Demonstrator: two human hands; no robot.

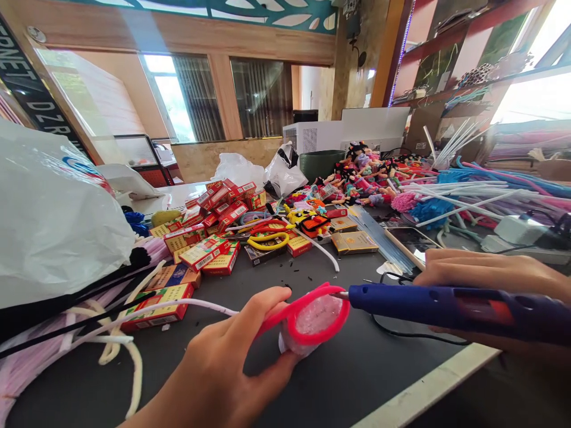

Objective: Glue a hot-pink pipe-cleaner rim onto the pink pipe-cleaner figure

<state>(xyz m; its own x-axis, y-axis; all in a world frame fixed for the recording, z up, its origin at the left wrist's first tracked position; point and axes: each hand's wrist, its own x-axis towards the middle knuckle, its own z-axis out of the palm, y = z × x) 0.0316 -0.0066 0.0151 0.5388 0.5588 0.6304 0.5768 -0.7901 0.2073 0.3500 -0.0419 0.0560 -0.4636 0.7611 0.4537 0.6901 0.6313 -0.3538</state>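
Observation:
Between the thumb and fingers of my left hand (236,351) is a small round piece with a pale, glossy, translucent top (319,315). A bright pink pipe cleaner (307,339) loops around its rim, and one end runs back under my fingers. My right hand (486,276) is wrapped round a dark blue glue gun (414,306), which points left. Its metal nozzle touches or nearly touches the pink loop at the upper right of the rim. A pale pipe cleaner (191,302) stretches left from behind my left hand.
Red and yellow boxes (214,252) are heaped ahead, with yellow-handled scissors (270,241) on them. Small dolls (361,172) are piled behind. A phone (410,242), a power strip (513,246) and bundled pipe cleaners (504,202) lie at right. A white plastic bag (57,214) stands at left.

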